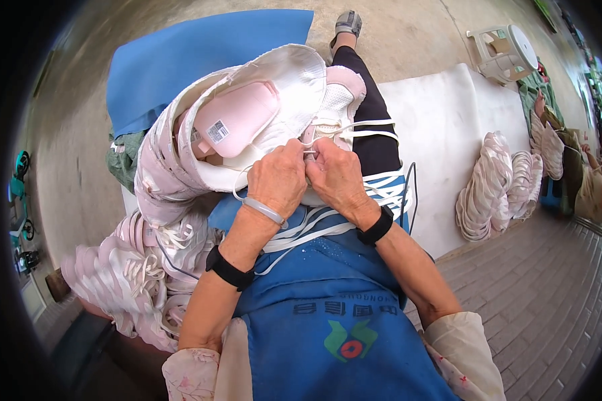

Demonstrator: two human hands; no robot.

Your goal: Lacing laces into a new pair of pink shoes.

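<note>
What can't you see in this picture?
Head view only:
- Fingertips of left hand and right hand: curled under at the white lace.
- Shoe upper: its far side is turned away.
- Another person at the right rim: cut off, blurred.

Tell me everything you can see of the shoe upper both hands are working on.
The shoe upper is pale pink and white, soft fabric with mesh panels, lying opened out on the person's lap with its pink inner side and a small label facing up. White laces trail from it across the black trouser leg. The left hand and right hand pinch its lace area at the near edge. More uppers are piled just left of it.
</note>
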